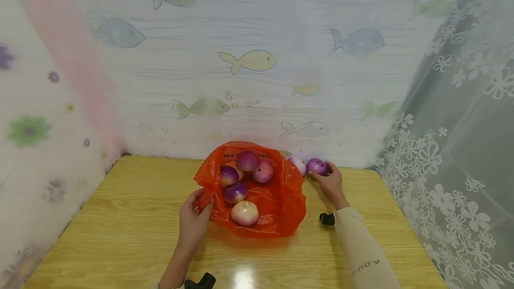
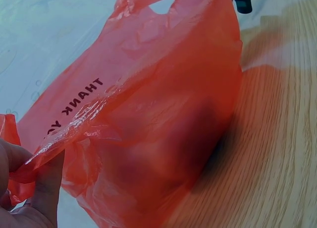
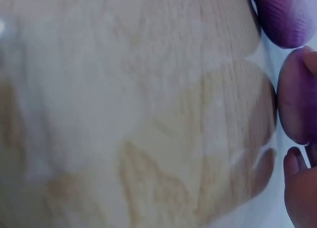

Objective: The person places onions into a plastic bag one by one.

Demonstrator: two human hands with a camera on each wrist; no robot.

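An orange-red plastic bag [image 1: 294, 200] stands with its mouth facing me on the table, several purple and pale onions [image 1: 263, 171] inside it. My left hand [image 1: 192, 220] pinches the bag's left edge between thumb and fingers; in the left wrist view the plastic [image 2: 158, 104] stretches away from that pinch, the onions showing only as dark shapes. Behind the bag's right side, my right hand [image 1: 331, 185] holds a purple onion [image 1: 316, 165] with thumb and fingers on either side. A paler onion [image 1: 297, 164] sits just left of it, partly hidden by the bag.
The wood-grain table [image 1: 140, 217] ends at a fish-patterned curtain [image 1: 257, 97] close behind the onions. A flower-patterned sheer curtain [image 1: 453, 200] borders the right side. Black wrist-camera pieces [image 1: 327, 219] sit by both wrists.
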